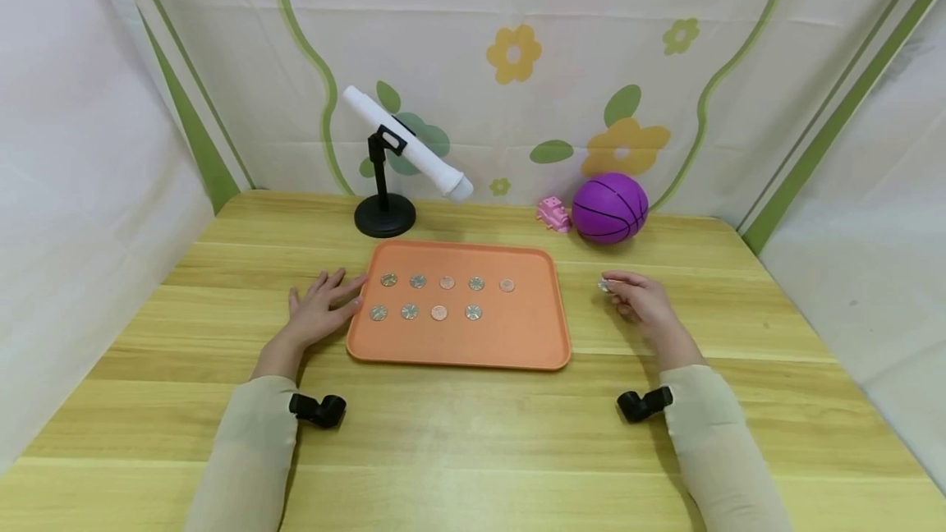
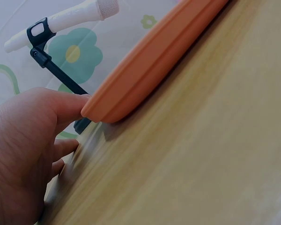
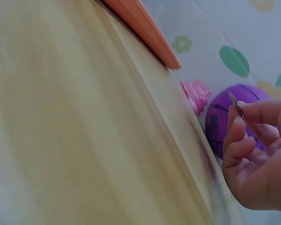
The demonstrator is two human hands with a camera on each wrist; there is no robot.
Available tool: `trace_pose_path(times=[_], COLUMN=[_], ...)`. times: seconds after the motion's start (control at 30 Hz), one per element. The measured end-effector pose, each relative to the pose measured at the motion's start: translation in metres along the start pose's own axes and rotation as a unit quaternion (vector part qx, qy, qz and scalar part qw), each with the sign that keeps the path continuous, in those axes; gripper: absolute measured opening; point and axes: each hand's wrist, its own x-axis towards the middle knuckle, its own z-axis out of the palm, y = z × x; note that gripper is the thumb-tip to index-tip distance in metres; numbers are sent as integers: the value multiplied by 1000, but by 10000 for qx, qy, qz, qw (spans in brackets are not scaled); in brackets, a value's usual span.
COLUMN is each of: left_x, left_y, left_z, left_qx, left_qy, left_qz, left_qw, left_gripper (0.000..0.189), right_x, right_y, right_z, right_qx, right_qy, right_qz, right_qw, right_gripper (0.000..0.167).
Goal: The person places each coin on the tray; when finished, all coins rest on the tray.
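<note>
An orange tray (image 1: 458,343) lies on the wooden table, with two rows of coins on it, some silver and some copper-coloured. One copper-coloured coin (image 1: 506,286) ends the far row on the right; a silver coin (image 1: 473,313) ends the near row. My left hand (image 1: 318,312) rests at the tray's left edge, fingers spread and touching the rim, as the left wrist view also shows at the tray's corner (image 2: 126,89). To the right of the tray, my right hand (image 1: 645,302) pinches a coin (image 3: 235,104) between thumb and fingers, above the table.
Behind the tray, a white microphone (image 1: 414,146) leans in a black stand (image 1: 385,216). A pink toy (image 1: 553,214) and a purple basketball (image 1: 609,208) sit at the back right. A flowered cloth (image 1: 458,48) hangs behind the table.
</note>
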Motion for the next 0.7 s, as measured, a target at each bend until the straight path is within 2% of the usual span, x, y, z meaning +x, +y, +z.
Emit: trace_pose_path(times=[0.1,0.3,0.7], left_x=[0,0,-1], left_y=[0,1,2], left_z=[0,-1,0], left_qx=[0,-19,-80], left_qy=[9,23,96], left_qz=[11,21,19], left_qw=[10000,10000,9999], left_gripper=[52,51,50], right_x=[0,-3,-4], right_y=[-2,-6,-1], right_z=[14,47,103], right_qx=[19,-422,-394], right_qy=[-289,-643,-1101], right_qz=[-28,-24,86], right_qw=[9996,9970,9931], right_gripper=[23,38,30])
